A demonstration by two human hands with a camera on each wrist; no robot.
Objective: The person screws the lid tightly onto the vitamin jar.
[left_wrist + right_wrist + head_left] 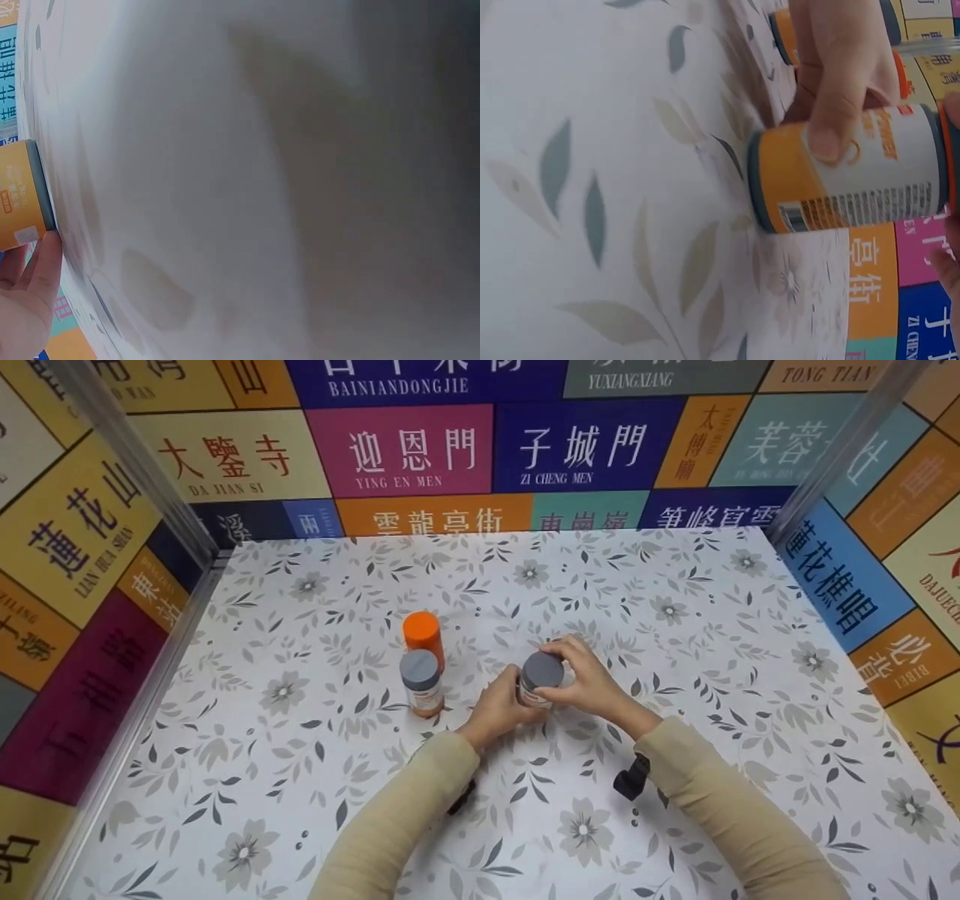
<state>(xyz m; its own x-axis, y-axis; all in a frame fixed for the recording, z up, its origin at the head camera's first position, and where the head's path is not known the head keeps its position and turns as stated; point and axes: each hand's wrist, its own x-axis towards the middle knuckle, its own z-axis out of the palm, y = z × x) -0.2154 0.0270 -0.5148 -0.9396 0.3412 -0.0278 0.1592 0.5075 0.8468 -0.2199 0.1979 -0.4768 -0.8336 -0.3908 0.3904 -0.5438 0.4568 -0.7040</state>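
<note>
My left hand (496, 709) grips the body of a bottle (885, 172) that stands upright on the table. Orange and white, it carries a "Power" label and a barcode and has a grey base. Its grey lid (542, 669) is pinched between the thumb and fingers of my right hand (589, 679). In the right wrist view, a thin orange band shows between lid and body, and the left thumb lies across the label. The left wrist view catches only the bottle's lower part (19, 195) with fingers (46, 262) against it.
Left of my hands stand a similar grey-lidded bottle (424, 690) and, just behind it, an orange bottle with an orange cap (421, 627). A white tablecloth (660, 825) with grey flowers and leaves covers the table. Panels with Chinese lettering (401, 450) rise behind and at both sides.
</note>
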